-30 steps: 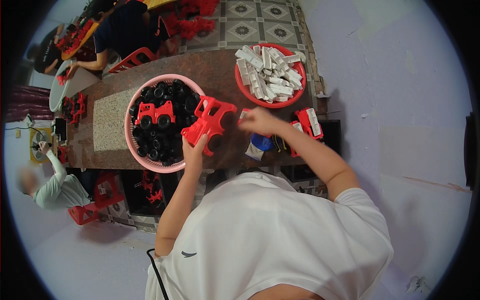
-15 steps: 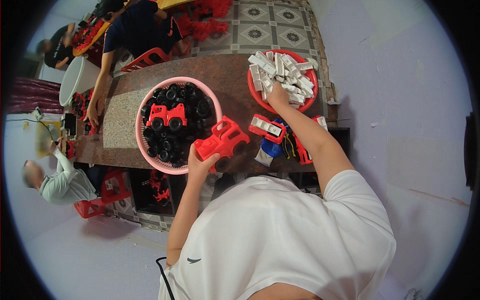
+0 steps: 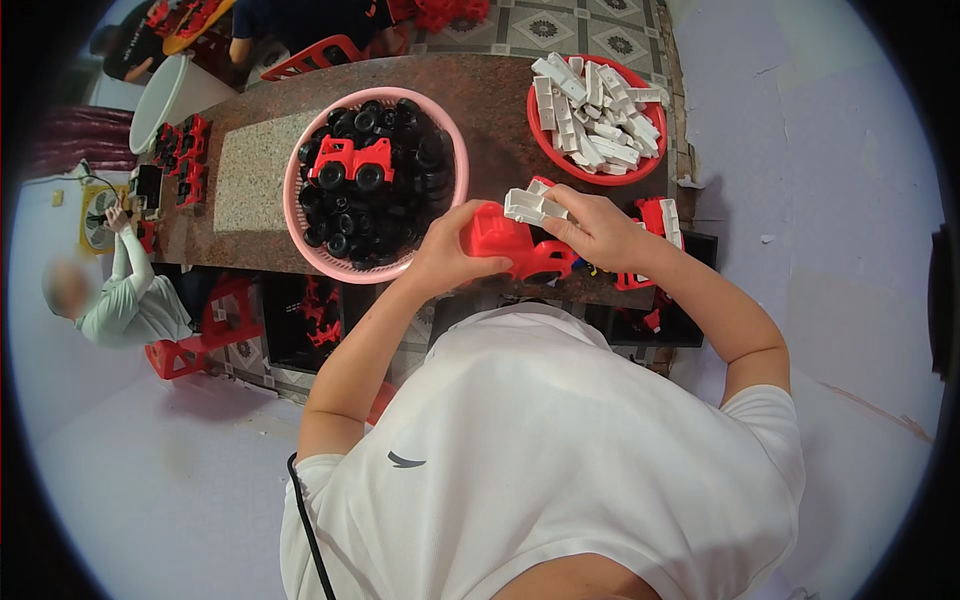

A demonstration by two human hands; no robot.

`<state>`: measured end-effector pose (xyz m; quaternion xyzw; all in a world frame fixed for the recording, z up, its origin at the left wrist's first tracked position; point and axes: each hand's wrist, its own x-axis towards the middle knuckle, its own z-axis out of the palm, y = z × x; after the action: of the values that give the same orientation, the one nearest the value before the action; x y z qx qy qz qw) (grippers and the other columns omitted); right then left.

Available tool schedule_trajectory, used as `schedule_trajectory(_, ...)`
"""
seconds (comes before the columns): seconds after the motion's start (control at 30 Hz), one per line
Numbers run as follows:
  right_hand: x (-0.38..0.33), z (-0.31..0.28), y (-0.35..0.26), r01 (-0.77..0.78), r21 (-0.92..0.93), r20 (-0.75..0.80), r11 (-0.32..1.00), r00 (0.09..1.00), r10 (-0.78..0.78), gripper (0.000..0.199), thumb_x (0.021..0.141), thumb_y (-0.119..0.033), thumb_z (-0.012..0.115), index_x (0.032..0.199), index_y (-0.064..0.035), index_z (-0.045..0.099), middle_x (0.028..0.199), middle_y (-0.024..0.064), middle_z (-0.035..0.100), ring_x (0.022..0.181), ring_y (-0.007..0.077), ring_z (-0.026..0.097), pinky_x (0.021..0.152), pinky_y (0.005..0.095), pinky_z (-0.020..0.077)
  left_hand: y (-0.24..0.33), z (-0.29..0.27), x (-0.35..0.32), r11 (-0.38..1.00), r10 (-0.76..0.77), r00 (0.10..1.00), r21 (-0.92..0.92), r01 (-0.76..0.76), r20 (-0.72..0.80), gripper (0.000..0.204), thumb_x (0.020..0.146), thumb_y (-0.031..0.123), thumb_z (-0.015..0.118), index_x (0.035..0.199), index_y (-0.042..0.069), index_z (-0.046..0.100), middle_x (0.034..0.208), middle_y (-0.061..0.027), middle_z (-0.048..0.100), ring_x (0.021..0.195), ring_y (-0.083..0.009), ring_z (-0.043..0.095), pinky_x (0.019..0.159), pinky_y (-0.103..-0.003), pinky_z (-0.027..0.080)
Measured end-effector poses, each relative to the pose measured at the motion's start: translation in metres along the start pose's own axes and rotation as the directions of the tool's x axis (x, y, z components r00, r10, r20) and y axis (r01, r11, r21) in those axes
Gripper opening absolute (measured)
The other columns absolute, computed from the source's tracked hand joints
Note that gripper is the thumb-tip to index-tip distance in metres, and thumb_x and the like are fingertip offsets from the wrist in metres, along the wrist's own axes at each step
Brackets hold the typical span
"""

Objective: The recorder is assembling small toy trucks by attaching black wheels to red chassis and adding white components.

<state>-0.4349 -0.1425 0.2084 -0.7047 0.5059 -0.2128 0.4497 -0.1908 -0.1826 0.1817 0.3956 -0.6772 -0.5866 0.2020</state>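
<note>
1. Edges: the brown worktop point(image 3: 490, 110) runs across the view. Its near edge passes just behind the held red toy truck body point(image 3: 500, 238), close in front of the person. The pink basket point(image 3: 291, 195) reaches that edge with its near rim, while the red bowl point(image 3: 608, 181) stands by the right end, near the far corner.
2. Room: a stretch of brown surface shows between basket and bowl, beyond both hands; left of the basket lies a pale speckled panel point(image 3: 255, 180). To the right, a red-and-white toy piece point(image 3: 650, 215) and the right forearm crowd the corner, with a black box point(image 3: 700, 285) just past it.
3. Counts: one basket, one bowl, one truck body in hand, one white part point(image 3: 530, 205) in hand. One red toy truck point(image 3: 350, 155), two black wheels showing on its side, lies on the heap of black wheels point(image 3: 350, 225). That heap and the heap of white parts point(image 3: 605, 120) in the bowl are too jumbled to count.
4. Direction: the truck body's long axis runs left to right, dipping toward the right; its solid block lies left, its open framework right. Which end is the front, I cannot tell. The white part lies lengthwise in roughly the same direction.
5. Hands: the left hand point(image 3: 445, 250) is partly closed around the body's left end. The right hand point(image 3: 600, 230) pinches the white part's right end, over the body; whether the two pieces touch is unclear.
</note>
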Motion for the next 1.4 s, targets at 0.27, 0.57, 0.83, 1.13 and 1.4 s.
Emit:
schedule_trajectory(0.27, -0.001, 0.014, -0.018, 0.093, -0.072, -0.024, 0.993, 0.995, -0.095, 0.031, 0.094, -0.029, 0.051, 0.089, 0.0012, 0.055, 0.074, 0.0215, 0.058, 0.07, 0.0402, 0.059, 0.061, 0.044, 0.0437, 0.013, 0.006, -0.009, 0.966, 0.127, 0.991, 0.223, -0.131, 0.028, 0.061, 0.055, 0.018, 0.084, 0.109, 0.001, 0.06, 0.096, -0.0117, 0.058, 0.088, -0.0238, 0.058, 0.08, -0.033, 0.047)
schedule_trajectory(0.57, -0.001, 0.027, -0.027, 0.049, 0.05, 0.017, 0.998, 0.999, -0.05, 0.03, 0.095, -0.026, 0.048, 0.087, 0.0028, 0.052, 0.076, 0.0236, 0.058, 0.074, 0.0424, 0.057, 0.063, 0.0467, 0.0429, 0.023, 0.009, -0.025, 0.889, 0.176, 0.976, 0.447, -0.102, -0.128, 0.056, 0.052, 0.018, 0.083, 0.102, 0.002, 0.063, 0.087, -0.0115, 0.062, 0.081, -0.0273, 0.055, 0.073, -0.037, 0.048)
schedule_trajectory(0.83, -0.003, 0.045, -0.014, 0.11, 0.012, 0.082, 0.994, 0.991, -0.111, 0.033, 0.098, -0.03, 0.042, 0.087, 0.0009, 0.047, 0.071, 0.0196, 0.054, 0.068, 0.0383, 0.053, 0.062, 0.042, 0.0424, 0.028, 0.003, -0.034, 0.955, -0.072, 0.996, 0.291, 0.051, 0.059, 0.048, 0.052, 0.02, 0.082, 0.093, 0.001, 0.063, 0.084, -0.0144, 0.064, 0.083, -0.0322, 0.058, 0.076, -0.04, 0.047)
schedule_trajectory(1.13, -0.005, 0.028, -0.019, 0.111, 0.208, 0.047, 0.972, 0.991, -0.123, 0.041, 0.1, -0.038, 0.039, 0.091, 0.0015, 0.047, 0.069, 0.0141, 0.048, 0.06, 0.0258, 0.046, 0.059, 0.0329, 0.0407, 0.035, -0.018, -0.035, 0.985, -0.142, 0.985, 0.109, 0.131, 0.103, 0.05, 0.055, 0.017, 0.081, 0.097, -0.001, 0.062, 0.085, -0.0141, 0.065, 0.078, -0.0242, 0.064, 0.072, -0.034, 0.05)
schedule_trajectory(1.4, -0.008, 0.039, -0.02, 0.057, 0.071, 0.051, 0.996, 0.997, -0.061, 0.029, 0.097, -0.025, 0.045, 0.088, 0.0014, 0.048, 0.07, 0.0216, 0.055, 0.068, 0.04, 0.057, 0.059, 0.042, 0.0428, 0.043, -0.012, -0.031, 0.974, -0.132, 0.984, 0.198, 0.107, 0.12, 0.052, 0.054, 0.017, 0.081, 0.098, -0.002, 0.061, 0.085, -0.0145, 0.065, 0.079, -0.0268, 0.062, 0.073, -0.035, 0.049)
